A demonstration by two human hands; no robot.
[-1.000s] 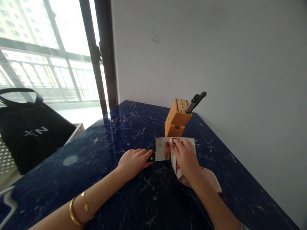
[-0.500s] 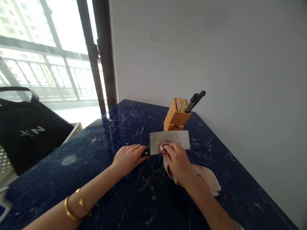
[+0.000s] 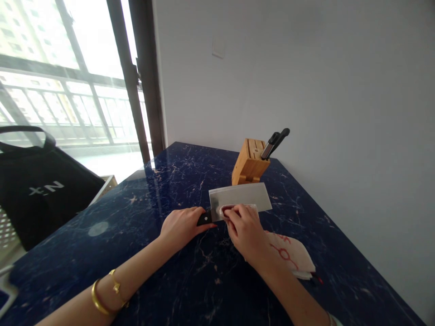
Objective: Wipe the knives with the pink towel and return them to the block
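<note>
A cleaver [image 3: 243, 194] with a wide steel blade and a black handle is held over the dark blue marbled table. My left hand [image 3: 181, 226] is closed around its handle, the blade pointing right. My right hand [image 3: 246, 231] grips a pale cloth [image 3: 294, 253] with red markings and presses a fold of it on the lower part of the blade near the handle. The rest of the cloth trails right, under and beyond my right forearm. Behind the blade stands a wooden knife block [image 3: 249, 163] with black-handled tools in it.
The blue marbled tabletop [image 3: 163, 280] runs to a grey wall at the back and right. At the left a black bag [image 3: 44, 190] stands beside the table, before a large window. Part of a white-edged object [image 3: 8, 290] shows at the lower left.
My right hand has slid the cloth slightly left along the blade, toward the handle. The blade has tilted a little, and the trailing cloth has shifted slightly.
</note>
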